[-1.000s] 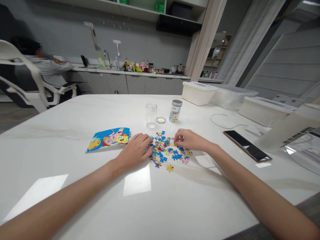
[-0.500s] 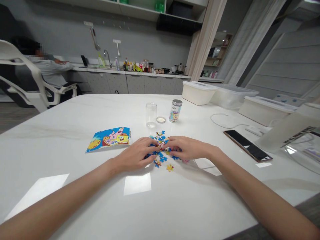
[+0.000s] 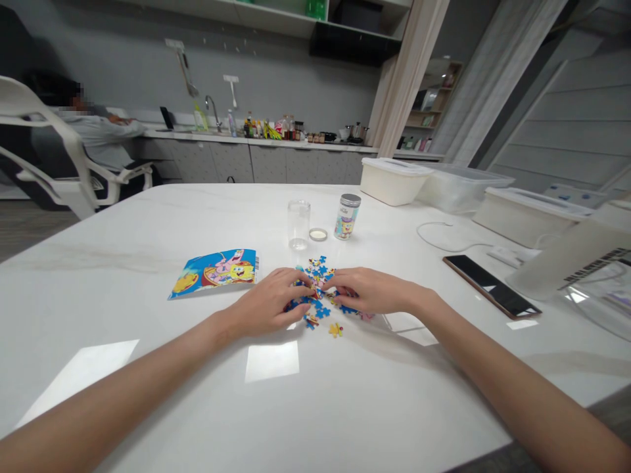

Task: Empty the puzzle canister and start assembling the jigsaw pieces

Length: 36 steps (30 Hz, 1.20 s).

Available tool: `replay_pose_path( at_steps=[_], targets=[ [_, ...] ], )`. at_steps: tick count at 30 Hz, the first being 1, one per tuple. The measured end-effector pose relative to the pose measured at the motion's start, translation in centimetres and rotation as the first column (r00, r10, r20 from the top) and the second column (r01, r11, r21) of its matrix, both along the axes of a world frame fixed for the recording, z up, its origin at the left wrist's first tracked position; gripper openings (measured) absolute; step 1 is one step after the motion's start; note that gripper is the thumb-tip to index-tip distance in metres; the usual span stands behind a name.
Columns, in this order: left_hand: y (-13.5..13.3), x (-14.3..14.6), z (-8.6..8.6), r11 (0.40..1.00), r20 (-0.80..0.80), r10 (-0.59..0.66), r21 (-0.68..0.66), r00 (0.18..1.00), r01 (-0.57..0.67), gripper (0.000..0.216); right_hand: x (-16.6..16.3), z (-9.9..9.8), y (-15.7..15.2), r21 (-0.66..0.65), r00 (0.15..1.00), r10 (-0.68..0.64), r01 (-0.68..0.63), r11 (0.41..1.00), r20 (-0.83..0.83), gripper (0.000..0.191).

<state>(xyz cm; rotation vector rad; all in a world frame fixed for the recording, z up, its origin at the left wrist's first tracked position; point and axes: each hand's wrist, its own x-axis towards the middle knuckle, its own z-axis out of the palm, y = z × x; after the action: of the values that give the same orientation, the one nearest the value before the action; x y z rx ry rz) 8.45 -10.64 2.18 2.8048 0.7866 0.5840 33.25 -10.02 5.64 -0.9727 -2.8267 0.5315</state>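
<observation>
A loose pile of jigsaw puzzle pieces (image 3: 319, 307), mostly blue with some yellow, pink and red, lies between my hands on the white table. My left hand (image 3: 273, 303) rests at the pile's left side, fingers bent over the pieces and thumb apart. One fingertip touches a red and white piece at the centre. From the right, my right hand (image 3: 369, 290) reaches over the pile with fingers curved and spread, tips among the pieces. No piece is visibly lifted in either hand. Left of the pile lies a cartoon picture sheet (image 3: 221, 270), slightly curled.
Behind the pile stand a clear jar (image 3: 298, 226), a flat round lid (image 3: 318, 234) and a lidded cartoon canister (image 3: 348, 217). A phone (image 3: 490, 286), a cable (image 3: 444, 246) and storage boxes (image 3: 394, 182) are at the right. A person (image 3: 101, 135) sits at the far-left counter.
My right fingertips have drawn back slightly from my left ones, leaving a small gap where pieces show. My left hand stays almost in place.
</observation>
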Motion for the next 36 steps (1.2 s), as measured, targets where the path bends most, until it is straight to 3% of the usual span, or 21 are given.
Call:
replay_pose_path(
  at_steps=[4, 11, 18, 23, 29, 33, 36],
  targets=[
    [-0.1, -0.1, 0.0, 1.0, 0.017, -0.021, -0.004, 1.0, 0.021, 0.029, 0.1, -0.2, 0.1, -0.006, 0.999, 0.036, -0.036, 0.999, -0.003, 0.024],
    [-0.3, -0.2, 0.0, 0.999, 0.036, 0.036, 0.004, 0.999, -0.036, 0.027, 0.6, -0.1, 0.1, 0.081, 0.996, -0.072, 0.068, 0.994, 0.053, 0.018],
    [-1.0, 0.0, -0.1, 0.998, -0.011, -0.024, 0.057, 1.0, 0.024, 0.028, 0.0, -2.4, 0.5, 0.238, 0.972, -0.166, 0.204, 0.95, -0.169, 0.018],
    [-1.2, 0.3, -0.5, 1.0, -0.046, 0.027, 0.015, 0.999, -0.027, 0.035, -0.3, -3.7, 0.7, 0.183, 0.936, -0.234, 0.286, 0.941, -0.263, 0.02],
    [-1.5, 0.2, -0.3, 0.999, -0.039, 0.038, -0.002, 0.998, -0.038, 0.035, -0.8, -4.0, 0.2, 0.206, 0.929, -0.27, 0.325, 0.923, -0.254, 0.021],
    [-1.3, 0.0, -0.4, 0.989, -0.041, 0.123, 0.09, 0.992, -0.119, 0.026, -0.9, -4.1, 0.1, 0.284, 0.927, -0.278, 0.345, 0.894, -0.251, 0.024],
    [-1.1, 0.0, -0.6, 0.954, -0.043, 0.257, 0.172, 0.966, -0.246, 0.021, -1.2, -3.8, 0.5, 0.391, 0.93, -0.257, 0.346, 0.853, -0.262, 0.026]
  ],
)
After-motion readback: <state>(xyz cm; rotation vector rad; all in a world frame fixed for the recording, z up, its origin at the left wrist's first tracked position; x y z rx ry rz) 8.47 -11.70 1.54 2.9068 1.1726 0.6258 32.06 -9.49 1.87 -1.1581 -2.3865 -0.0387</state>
